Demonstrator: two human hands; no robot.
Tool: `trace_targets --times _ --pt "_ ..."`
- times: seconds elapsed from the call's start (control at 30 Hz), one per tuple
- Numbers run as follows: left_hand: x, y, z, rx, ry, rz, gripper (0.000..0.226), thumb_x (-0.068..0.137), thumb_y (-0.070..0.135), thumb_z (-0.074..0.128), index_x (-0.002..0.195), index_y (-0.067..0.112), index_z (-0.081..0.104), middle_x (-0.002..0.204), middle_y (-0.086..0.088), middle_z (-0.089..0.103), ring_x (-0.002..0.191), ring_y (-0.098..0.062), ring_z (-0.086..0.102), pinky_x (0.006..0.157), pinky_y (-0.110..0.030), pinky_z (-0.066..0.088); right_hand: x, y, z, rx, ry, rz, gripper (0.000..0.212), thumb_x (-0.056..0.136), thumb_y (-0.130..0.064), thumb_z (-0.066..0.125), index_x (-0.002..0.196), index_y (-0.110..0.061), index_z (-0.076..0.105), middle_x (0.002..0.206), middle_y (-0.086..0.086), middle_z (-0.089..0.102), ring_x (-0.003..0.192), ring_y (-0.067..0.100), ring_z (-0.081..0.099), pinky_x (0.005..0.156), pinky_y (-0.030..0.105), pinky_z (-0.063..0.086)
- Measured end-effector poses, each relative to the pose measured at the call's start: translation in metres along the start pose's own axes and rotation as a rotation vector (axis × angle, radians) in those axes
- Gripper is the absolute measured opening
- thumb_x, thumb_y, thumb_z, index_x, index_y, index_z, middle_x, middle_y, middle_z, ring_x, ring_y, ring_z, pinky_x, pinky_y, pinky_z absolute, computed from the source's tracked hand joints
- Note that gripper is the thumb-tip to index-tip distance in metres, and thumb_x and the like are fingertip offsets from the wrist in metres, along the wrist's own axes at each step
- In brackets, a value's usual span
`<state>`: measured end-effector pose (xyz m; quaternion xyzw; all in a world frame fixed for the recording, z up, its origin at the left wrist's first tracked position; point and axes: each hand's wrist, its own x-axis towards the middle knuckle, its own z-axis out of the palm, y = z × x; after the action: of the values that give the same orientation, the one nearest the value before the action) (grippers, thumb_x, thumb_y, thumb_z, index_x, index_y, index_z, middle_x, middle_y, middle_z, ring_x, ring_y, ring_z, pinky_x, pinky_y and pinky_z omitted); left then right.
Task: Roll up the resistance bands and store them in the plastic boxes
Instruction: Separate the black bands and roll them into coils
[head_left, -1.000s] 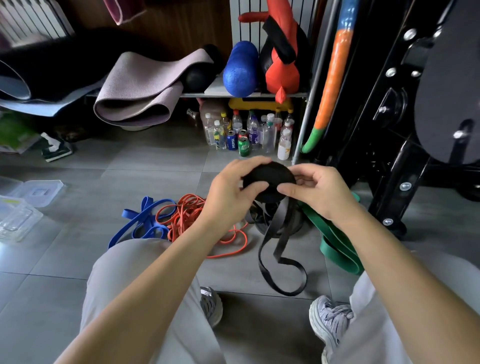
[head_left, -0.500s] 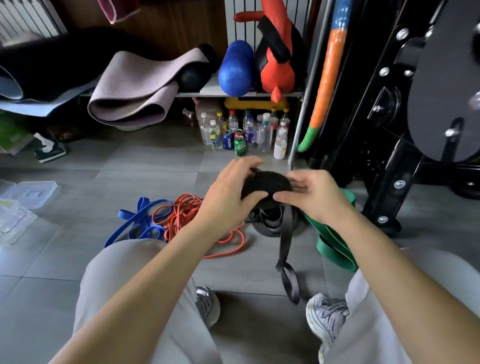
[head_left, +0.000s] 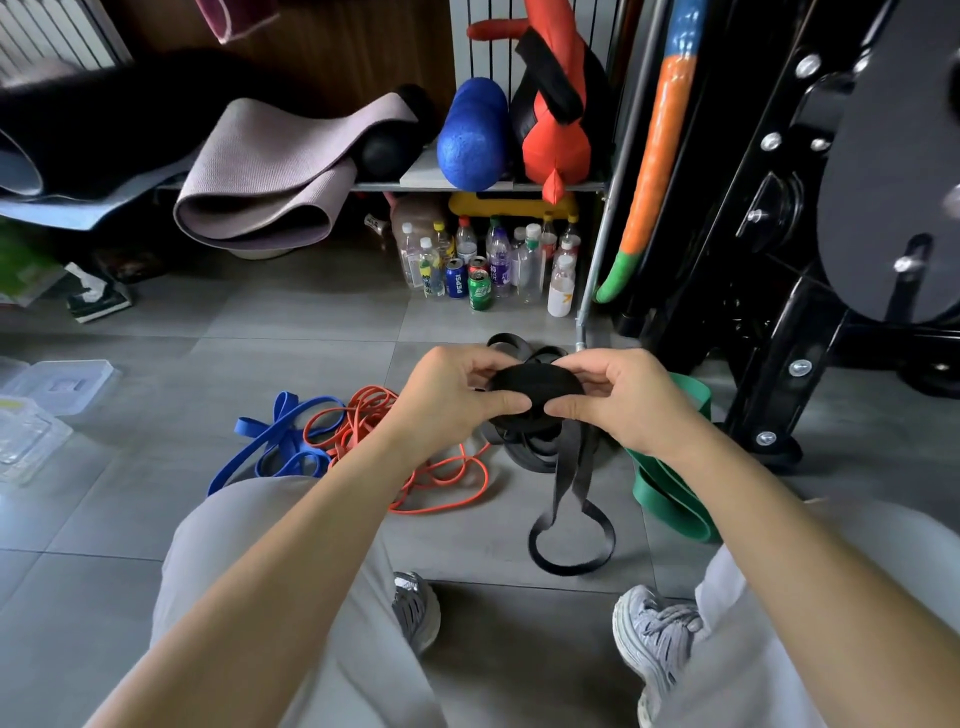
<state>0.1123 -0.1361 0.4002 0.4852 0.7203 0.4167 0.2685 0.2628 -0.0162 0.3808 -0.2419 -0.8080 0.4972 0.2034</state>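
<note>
Single view, head-worn and wide-angle. The camera faces forward and steeply downward over the person's lap. The left hand (head_left: 441, 410) and right hand (head_left: 623, 410), both gripping the black band roll (head_left: 535, 389), sit at frame centre, close to the lens. The shoes (head_left: 654, 639) lie at the lower edge. The tiled floor (head_left: 311, 322) fills the middle ground, and the shelf (head_left: 467, 184) bounds the far edge. Vertical lines lean near the borders.

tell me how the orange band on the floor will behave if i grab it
Probably floppy: the orange band lies in thin, loose, tangled loops. It would likely lift as a trailing clump, not a neat coil. Its loops overlap the blue band, so that may drag along.
</note>
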Motion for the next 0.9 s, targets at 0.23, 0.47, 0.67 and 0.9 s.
trace_targets --times 0.23,0.47,0.67,0.9 --pt "-0.005 0.0 0.006 0.196 -0.058 0.103 0.049 0.081 0.014 0.069 0.127 0.025 0.055 0.118 0.008 0.062 0.11 -0.009 0.057 0.097 -0.027 0.045 0.002 -0.001 0.002 -0.024 -0.044 -0.002 0.04 0.072 -0.004 0.078 0.086 -0.04 0.064 0.085 -0.013 0.071 0.081 0.003 0.069 0.084 0.028 0.054" --pt "-0.003 -0.001 0.004 0.017 0.009 0.151 0.047 0.079 0.0 0.069 0.117 0.026 0.059 0.106 0.009 0.064 0.104 -0.005 0.06 0.096 -0.025 0.047 0.002 -0.003 0.002 0.146 0.03 0.009 0.04 0.067 -0.002 0.078 0.088 -0.034 0.065 0.078 -0.021 0.07 0.081 -0.002 0.067 0.086 0.022 0.052" --pt "-0.004 0.004 0.0 -0.473 0.105 0.143 0.047 0.08 -0.011 0.064 0.11 0.024 0.058 0.099 0.004 0.067 0.092 -0.011 0.066 0.07 -0.027 0.057 0.0 -0.006 -0.006 0.299 0.062 0.017 0.035 0.072 0.006 0.07 0.091 -0.023 0.064 0.073 -0.017 0.072 0.077 0.0 0.068 0.077 0.015 0.053" --pt "-0.004 0.003 0.004 -0.532 0.051 0.112 0.052 0.086 -0.005 0.06 0.121 0.032 0.051 0.109 0.003 0.063 0.106 -0.016 0.062 0.082 -0.041 0.056 -0.004 -0.01 -0.005 0.33 0.091 0.036 0.032 0.076 0.004 0.069 0.09 -0.025 0.065 0.081 -0.009 0.074 0.084 0.011 0.07 0.083 0.026 0.056"
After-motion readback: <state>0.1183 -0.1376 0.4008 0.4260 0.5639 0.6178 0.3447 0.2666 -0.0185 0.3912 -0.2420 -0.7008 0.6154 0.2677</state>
